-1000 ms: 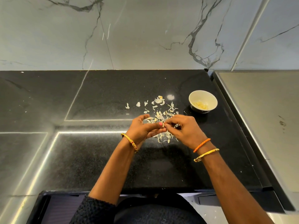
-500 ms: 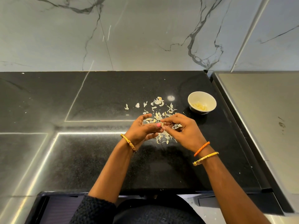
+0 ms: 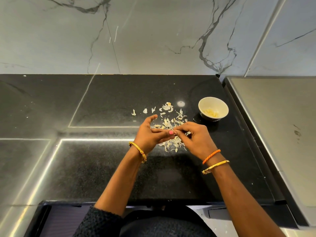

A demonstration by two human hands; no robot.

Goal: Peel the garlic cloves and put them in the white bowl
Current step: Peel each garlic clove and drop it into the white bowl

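My left hand [image 3: 150, 134] and my right hand [image 3: 196, 137] meet fingertip to fingertip over the black counter, pinching a small garlic clove [image 3: 174, 131] that is almost wholly hidden by the fingers. The left index finger sticks up, spread away from the rest. Under and behind the hands lies a scatter of pale garlic skins [image 3: 171, 120]. The white bowl [image 3: 213, 102] stands to the right of the skins, with several peeled cloves [image 3: 211, 113] in its bottom.
The black stone counter [image 3: 106, 103] runs back to a marble wall [image 3: 153, 35]. A raised steel surface [image 3: 280, 127] borders the counter on the right, close to the bowl. The counter's front edge is just below my forearms.
The left index finger has lifted and spread out from the others. Both hands stay together over the skins, working the clove.
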